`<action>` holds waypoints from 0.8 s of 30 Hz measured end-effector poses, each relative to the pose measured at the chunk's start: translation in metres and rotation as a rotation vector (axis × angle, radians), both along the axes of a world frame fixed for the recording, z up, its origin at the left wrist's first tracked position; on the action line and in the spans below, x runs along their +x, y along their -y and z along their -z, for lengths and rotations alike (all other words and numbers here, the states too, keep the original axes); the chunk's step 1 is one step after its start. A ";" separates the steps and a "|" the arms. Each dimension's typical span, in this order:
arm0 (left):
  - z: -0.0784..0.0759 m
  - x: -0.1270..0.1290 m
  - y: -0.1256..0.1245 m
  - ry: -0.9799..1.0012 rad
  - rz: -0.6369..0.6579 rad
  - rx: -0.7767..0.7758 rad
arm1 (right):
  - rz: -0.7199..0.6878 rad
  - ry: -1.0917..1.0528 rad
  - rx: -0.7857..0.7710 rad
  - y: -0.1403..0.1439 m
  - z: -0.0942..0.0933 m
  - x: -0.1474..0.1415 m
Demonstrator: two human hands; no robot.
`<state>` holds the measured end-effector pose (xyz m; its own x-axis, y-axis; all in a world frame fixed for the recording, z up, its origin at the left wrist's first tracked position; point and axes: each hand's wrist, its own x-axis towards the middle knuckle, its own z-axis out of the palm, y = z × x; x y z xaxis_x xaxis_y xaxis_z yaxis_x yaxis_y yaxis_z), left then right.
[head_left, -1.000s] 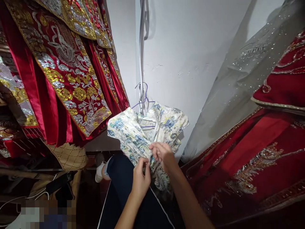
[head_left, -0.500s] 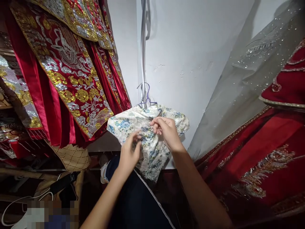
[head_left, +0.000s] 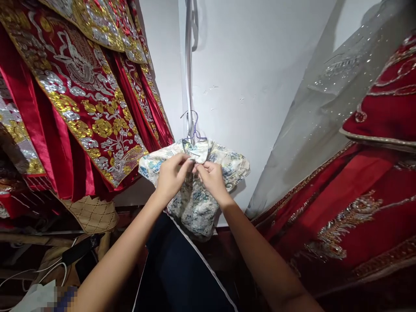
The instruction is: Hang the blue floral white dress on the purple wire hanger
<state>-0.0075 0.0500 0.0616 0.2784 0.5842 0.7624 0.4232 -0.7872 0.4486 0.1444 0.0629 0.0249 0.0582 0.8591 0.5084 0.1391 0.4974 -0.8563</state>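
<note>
A short-sleeved cream shirt with a blue floral print (head_left: 195,212) hangs on a thin purple hanger (head_left: 196,125) in front of the white wall. My left hand (head_left: 173,175) pinches the shirt front just below the neckline, on the left side of the opening. My right hand (head_left: 210,177) pinches the opposite edge, its fingertips close against those of the left. Between the fingertips the fabric edges come together; any fastener there is too small to make out. The collar lies above both hands.
Red garments with gold and silver embroidery (head_left: 104,125) hang at the left. A sheer glittery fabric (head_left: 292,125) and a beaded red garment (head_left: 373,186) are at the right. A tan quilted item (head_left: 92,214) and white cables (head_left: 63,271) lie lower left.
My left hand has moved up from beside the shirt front and now grips it. Both hands have come together at the neckline. The view has shifted slightly.
</note>
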 end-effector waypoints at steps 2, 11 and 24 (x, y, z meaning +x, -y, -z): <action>-0.006 0.001 0.004 0.142 -0.015 0.005 | -0.010 -0.014 0.012 -0.001 0.002 -0.001; 0.018 -0.097 -0.047 1.059 -0.124 -0.342 | -0.062 -0.022 -0.206 0.031 0.037 0.003; 0.103 -0.046 0.013 0.279 0.195 -0.608 | 0.029 0.040 -0.300 0.073 0.093 0.034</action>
<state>-0.0532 0.0371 -0.0416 0.2632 0.8891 0.3744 0.1046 -0.4121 0.9051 0.1781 -0.0100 -0.0683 0.0695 0.9696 0.2346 0.1862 0.2184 -0.9579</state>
